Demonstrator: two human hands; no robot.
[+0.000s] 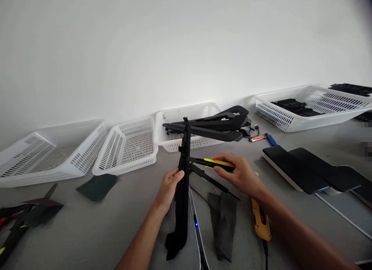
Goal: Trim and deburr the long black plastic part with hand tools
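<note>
My left hand [167, 189] is closed around the middle of a long black plastic trim piece [182, 202], held nearly upright above the table. In my right hand [243, 176] is a yellow-and-black utility knife [218, 163], pointing left. Its tip meets the edge of the trim piece, or sits just in front of it; I cannot tell which. Behind the knife lies a thin black tool [213, 181]. A dark grey cloth [223, 223] rests below my right hand, and a yellow corded tool [260, 222] lies to its right.
A white basket [171, 146] at the back holds several dark trim pieces [221, 130] that jut out rightward. Two other white baskets [126, 170] [78, 161] stand to the left. The right basket [286, 124] contains black parts. Dark flat devices [296, 165] lie at right, pliers-like tools [17, 223] at left.
</note>
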